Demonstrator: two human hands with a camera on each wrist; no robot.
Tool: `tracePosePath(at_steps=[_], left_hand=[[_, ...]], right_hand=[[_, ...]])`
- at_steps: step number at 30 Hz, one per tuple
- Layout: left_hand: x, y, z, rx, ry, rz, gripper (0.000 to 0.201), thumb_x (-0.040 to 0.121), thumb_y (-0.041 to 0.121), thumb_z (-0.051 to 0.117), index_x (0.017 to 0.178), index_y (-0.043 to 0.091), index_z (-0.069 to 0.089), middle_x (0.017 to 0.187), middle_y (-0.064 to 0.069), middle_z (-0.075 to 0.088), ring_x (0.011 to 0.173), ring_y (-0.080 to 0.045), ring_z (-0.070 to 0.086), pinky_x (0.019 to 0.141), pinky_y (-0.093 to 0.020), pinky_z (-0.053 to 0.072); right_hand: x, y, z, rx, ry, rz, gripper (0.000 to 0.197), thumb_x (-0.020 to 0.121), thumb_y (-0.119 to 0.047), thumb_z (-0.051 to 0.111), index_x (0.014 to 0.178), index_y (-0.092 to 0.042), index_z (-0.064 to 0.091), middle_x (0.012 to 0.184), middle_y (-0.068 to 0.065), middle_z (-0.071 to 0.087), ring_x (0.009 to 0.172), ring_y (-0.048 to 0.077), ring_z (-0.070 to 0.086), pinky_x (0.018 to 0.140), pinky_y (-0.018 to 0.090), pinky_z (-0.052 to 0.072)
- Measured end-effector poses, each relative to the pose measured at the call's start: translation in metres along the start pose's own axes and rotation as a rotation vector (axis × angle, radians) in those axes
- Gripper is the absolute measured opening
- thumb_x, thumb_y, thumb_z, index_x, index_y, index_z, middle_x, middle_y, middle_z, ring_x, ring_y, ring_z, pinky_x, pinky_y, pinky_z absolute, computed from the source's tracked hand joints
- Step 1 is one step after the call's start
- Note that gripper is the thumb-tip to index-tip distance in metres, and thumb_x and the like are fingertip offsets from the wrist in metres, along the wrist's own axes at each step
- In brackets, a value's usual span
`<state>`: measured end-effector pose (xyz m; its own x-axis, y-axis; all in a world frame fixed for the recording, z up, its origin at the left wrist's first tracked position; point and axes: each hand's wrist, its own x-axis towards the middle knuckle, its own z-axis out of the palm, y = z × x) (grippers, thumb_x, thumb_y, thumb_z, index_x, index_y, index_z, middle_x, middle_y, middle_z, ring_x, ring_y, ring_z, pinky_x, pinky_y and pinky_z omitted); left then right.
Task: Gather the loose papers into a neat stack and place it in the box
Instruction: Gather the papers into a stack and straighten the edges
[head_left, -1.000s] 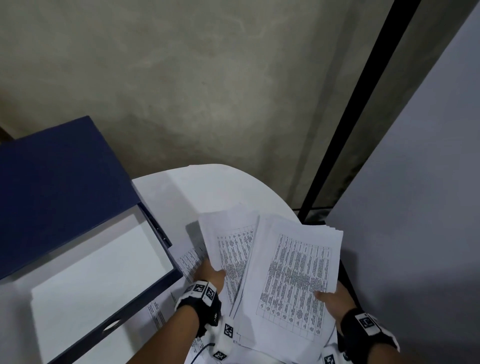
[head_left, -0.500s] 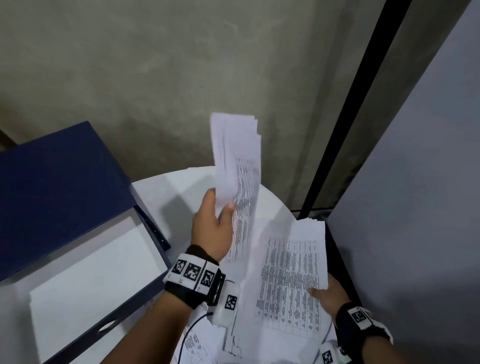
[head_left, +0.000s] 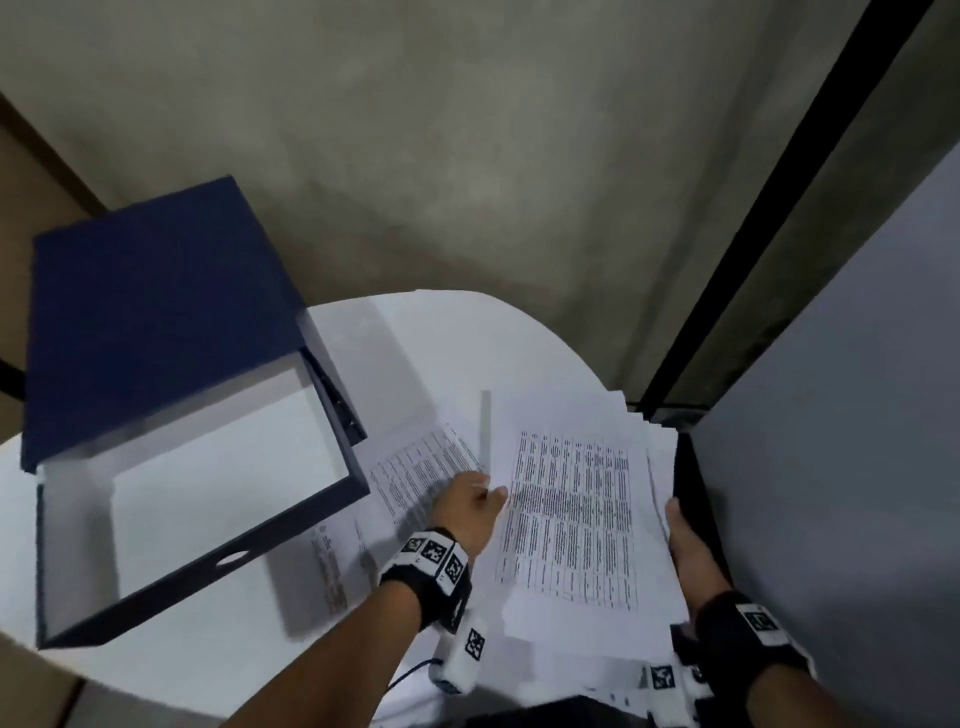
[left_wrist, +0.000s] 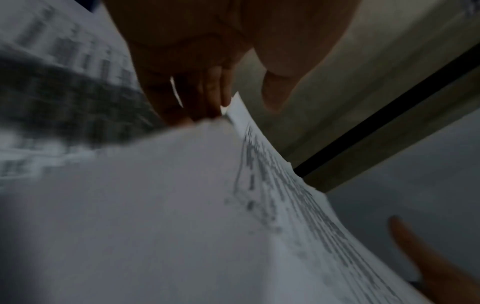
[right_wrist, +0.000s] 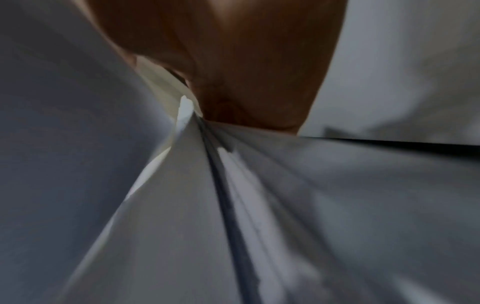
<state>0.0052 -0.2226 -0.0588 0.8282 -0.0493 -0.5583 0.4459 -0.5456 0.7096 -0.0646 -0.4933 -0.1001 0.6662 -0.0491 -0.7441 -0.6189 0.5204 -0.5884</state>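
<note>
My left hand is back down at the left edge of the sheaf of printed sheets, thumb on top and fingers curled under, gripping it; half a second ago it held a batch of pages up in the air, and that batch now lies on the sheaf. My right hand grips the sheaf's right edge, at the right edge of the round white table. So two bundles have become one, which I judge is most of the gathering done, though its far corners fan out unevenly. A few loose printed pages lie on the table between the sheaf and the open blue box, which sits at the table's left edge, its lid raised.
</note>
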Motion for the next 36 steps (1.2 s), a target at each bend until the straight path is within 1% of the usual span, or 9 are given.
tracePosePath(at_steps=[2,5,9,13,18,27,30,34,36], left_hand=[[-0.001,-0.021,-0.006,0.082,0.069,-0.077,0.032,0.094,0.037,0.054,0.121,0.020,0.055,0.124,0.004,0.060,0.108,-0.017,0.059,0.090,-0.021,0.042],[0.000,-0.054,-0.029,0.120,0.286,-0.218,0.024,0.090,0.029,0.058,0.111,0.020,0.061,0.129,-0.005,0.054,0.103,-0.019,0.055,0.088,-0.026,0.045],[-0.014,-0.099,-0.063,0.217,0.522,-0.559,0.076,0.081,0.044,0.065,0.144,0.020,0.031,0.156,-0.013,0.012,0.142,-0.034,0.016,0.111,-0.052,0.024],[-0.023,-0.130,-0.075,0.132,0.474,-0.738,0.108,0.069,0.064,0.069,0.148,0.011,0.017,0.150,-0.017,0.017,0.141,-0.039,0.017,0.114,-0.049,0.025],[-0.017,-0.116,-0.050,0.155,0.335,-0.519,0.107,0.073,0.060,0.068,0.152,0.025,0.004,0.160,-0.005,-0.006,0.147,-0.031,-0.003,0.118,-0.049,0.012],[0.000,-0.085,-0.046,-0.405,0.480,-0.513,0.093,0.072,0.017,0.082,0.143,0.017,0.022,0.146,-0.018,0.040,0.126,-0.038,0.048,0.101,-0.046,0.042],[0.005,-0.075,-0.038,-0.256,0.364,-0.362,0.068,0.082,0.024,0.074,0.140,0.016,0.040,0.142,-0.010,0.050,0.124,-0.031,0.053,0.105,-0.040,0.042],[-0.006,-0.036,-0.022,0.067,0.274,-0.037,0.056,0.094,0.029,0.055,0.146,0.021,0.035,0.143,-0.001,0.049,0.129,-0.024,0.049,0.107,-0.030,0.037],[-0.015,-0.011,-0.022,0.173,0.268,0.170,0.040,0.093,0.027,0.054,0.132,0.024,0.048,0.125,0.002,0.063,0.112,-0.019,0.061,0.100,-0.032,0.048]], right_hand=[[0.008,0.005,-0.005,-0.030,0.011,-0.036,0.056,0.082,-0.057,0.066,0.125,-0.023,0.063,0.119,0.010,0.071,0.109,0.031,0.067,0.102,0.054,0.044],[0.018,0.008,-0.005,-0.249,0.050,-0.124,0.079,0.059,-0.032,0.091,0.129,-0.015,0.059,0.123,0.009,0.068,0.112,0.030,0.065,0.104,0.053,0.044],[0.027,0.004,0.001,-0.508,0.135,-0.161,0.057,0.073,0.001,0.079,0.125,-0.006,0.060,0.117,0.012,0.069,0.104,0.030,0.066,0.098,0.054,0.049],[0.038,0.000,0.004,-0.688,0.188,-0.185,0.056,0.075,0.008,0.075,0.126,-0.002,0.055,0.116,0.014,0.065,0.100,0.029,0.063,0.096,0.048,0.049],[0.046,-0.003,-0.001,-0.779,0.190,-0.209,0.054,0.078,0.005,0.074,0.128,-0.004,0.055,0.116,0.018,0.066,0.102,0.031,0.063,0.096,0.049,0.050],[0.040,0.003,-0.006,-0.723,0.173,-0.190,0.055,0.080,0.009,0.070,0.130,-0.005,0.053,0.108,0.010,0.065,0.100,0.029,0.062,0.095,0.044,0.049],[0.036,0.005,-0.003,-0.677,0.171,-0.187,0.055,0.081,0.007,0.070,0.130,-0.009,0.052,0.109,0.007,0.063,0.100,0.027,0.060,0.093,0.040,0.048],[0.033,0.007,0.000,-0.646,0.192,-0.181,0.054,0.082,0.001,0.071,0.131,-0.011,0.053,0.111,0.006,0.065,0.101,0.026,0.062,0.092,0.038,0.048],[0.033,0.008,0.000,-0.677,0.208,-0.190,0.056,0.083,0.004,0.068,0.134,-0.010,0.050,0.119,0.007,0.064,0.104,0.026,0.060,0.096,0.040,0.048]])
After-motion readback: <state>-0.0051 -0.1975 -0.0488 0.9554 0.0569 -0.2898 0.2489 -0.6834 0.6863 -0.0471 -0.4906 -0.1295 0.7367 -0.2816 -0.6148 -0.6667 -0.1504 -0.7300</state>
